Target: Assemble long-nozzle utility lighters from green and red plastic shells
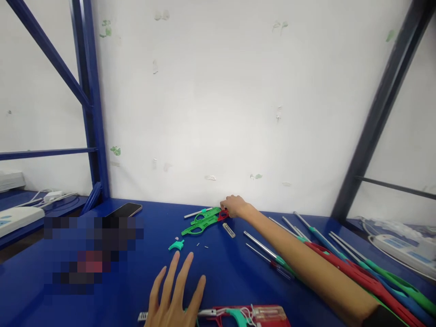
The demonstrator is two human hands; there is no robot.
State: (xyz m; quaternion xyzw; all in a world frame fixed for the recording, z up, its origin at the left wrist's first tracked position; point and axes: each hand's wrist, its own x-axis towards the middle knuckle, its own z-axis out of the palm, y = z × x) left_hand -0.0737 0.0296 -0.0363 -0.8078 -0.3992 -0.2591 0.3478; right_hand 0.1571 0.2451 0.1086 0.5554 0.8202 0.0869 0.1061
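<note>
My left hand (175, 293) is spread open at the bottom centre, over the metal tube end of a red lighter body (269, 313) with white wires and a teal trigger. My right hand (233, 205) reaches to the back of the table, its fingers bent at a red part (223, 214) beside two green plastic shell halves (203, 223); whether it grips anything is hidden. A small clear-and-metal piece (229, 230) lies just below that hand. Between my hands are a teal trigger piece (176, 245) and two tiny pins (206, 247).
Several long lighters in red, blue and green (361, 270) lie at right, partly under my forearm. A screwdriver (281, 269) is nearby. A phone (124, 210) lies back left, by a blurred patch. Power strips (22, 218) and blue metal posts (97, 100) stand beyond the table (136, 281).
</note>
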